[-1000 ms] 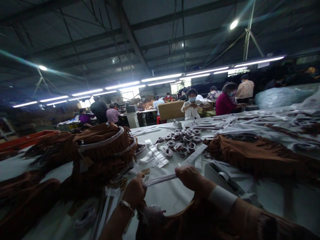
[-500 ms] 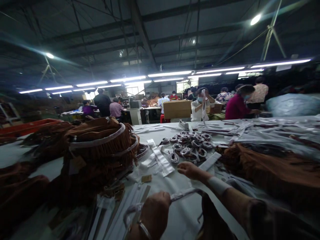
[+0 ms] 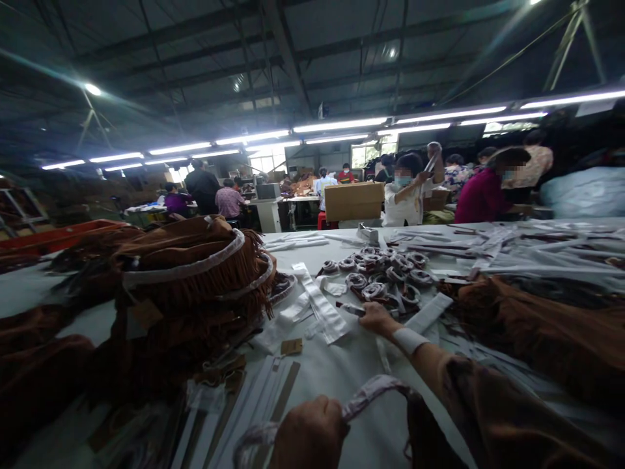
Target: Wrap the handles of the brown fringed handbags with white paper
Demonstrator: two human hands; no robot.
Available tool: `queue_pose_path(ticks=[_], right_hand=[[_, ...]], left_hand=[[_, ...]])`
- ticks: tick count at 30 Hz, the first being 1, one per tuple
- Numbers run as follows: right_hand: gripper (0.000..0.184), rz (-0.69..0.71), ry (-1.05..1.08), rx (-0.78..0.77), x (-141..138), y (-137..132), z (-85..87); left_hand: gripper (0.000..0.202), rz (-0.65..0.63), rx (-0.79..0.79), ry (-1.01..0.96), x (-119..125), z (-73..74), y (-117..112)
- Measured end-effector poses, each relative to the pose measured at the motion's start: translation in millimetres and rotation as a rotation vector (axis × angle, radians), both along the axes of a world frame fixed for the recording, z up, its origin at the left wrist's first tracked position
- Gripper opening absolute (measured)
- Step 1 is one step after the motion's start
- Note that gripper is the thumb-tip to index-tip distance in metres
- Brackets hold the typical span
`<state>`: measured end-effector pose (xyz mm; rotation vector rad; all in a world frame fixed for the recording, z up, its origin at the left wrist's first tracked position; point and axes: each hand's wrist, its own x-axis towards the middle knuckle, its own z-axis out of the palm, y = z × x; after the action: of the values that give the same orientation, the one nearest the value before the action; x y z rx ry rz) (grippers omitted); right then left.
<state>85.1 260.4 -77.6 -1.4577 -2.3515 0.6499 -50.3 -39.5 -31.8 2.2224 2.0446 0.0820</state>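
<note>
My left hand [image 3: 308,433] is closed in a fist near the bottom edge, gripping a pale wrapped strap [image 3: 371,389] that arcs to the right toward a brown fringed piece under my right forearm. My right hand [image 3: 375,317] is stretched out across the white table [image 3: 342,365], with its fingers at the near edge of a cluster of coiled straps [image 3: 381,277]. A small dark-tipped piece lies at its fingertips; whether the fingers pinch it is unclear.
A tall heap of brown fringed bags [image 3: 190,286] fills the left. More brown fringed material [image 3: 532,326] lies at the right. White strips [image 3: 322,309] and a small tan tag [image 3: 291,346] lie between. Other people [image 3: 410,189] work at the far side beside a cardboard box [image 3: 354,200].
My right hand let go of the strap and reached forward to the coiled straps. My left hand kept the strap and drew back toward me. The view tilted upward.
</note>
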Motion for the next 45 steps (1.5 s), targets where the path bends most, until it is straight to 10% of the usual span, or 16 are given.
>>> queue_pose_path(ticks=[8, 12, 16, 22, 27, 35, 45], right_hand=[[0.042, 0.24, 0.63, -0.181, 86, -127, 110.1], [0.026, 0.357, 0.603, -0.465, 104, -224, 102.3], [0.023, 0.089, 0.641, -0.461, 86, -275, 75.8], [0.024, -0.053, 0.915, -0.433, 57, -291, 88.5], [0.027, 0.137, 0.911, -0.347, 72, -305, 92.8], [0.046, 0.286, 0.306, 0.821, 111, -326, 121.1], [0.009, 0.32, -0.009, 0.828, 84, -326, 142.0]], left_hand=[[0.016, 0.069, 0.098, -0.177, -5, 35.8, 1], [0.026, 0.001, 0.104, -0.361, -1, 76.0, 5], [0.028, -0.054, 0.087, -0.368, 19, 116.9, -14], [0.025, -0.06, 0.131, -0.193, 40, 135.7, -59], [0.013, 0.042, 0.203, -0.147, 40, 132.2, -73], [0.011, 0.013, 0.283, -0.175, 65, 134.6, -86], [0.052, 0.014, 0.14, -0.765, 48, 125.8, -102]])
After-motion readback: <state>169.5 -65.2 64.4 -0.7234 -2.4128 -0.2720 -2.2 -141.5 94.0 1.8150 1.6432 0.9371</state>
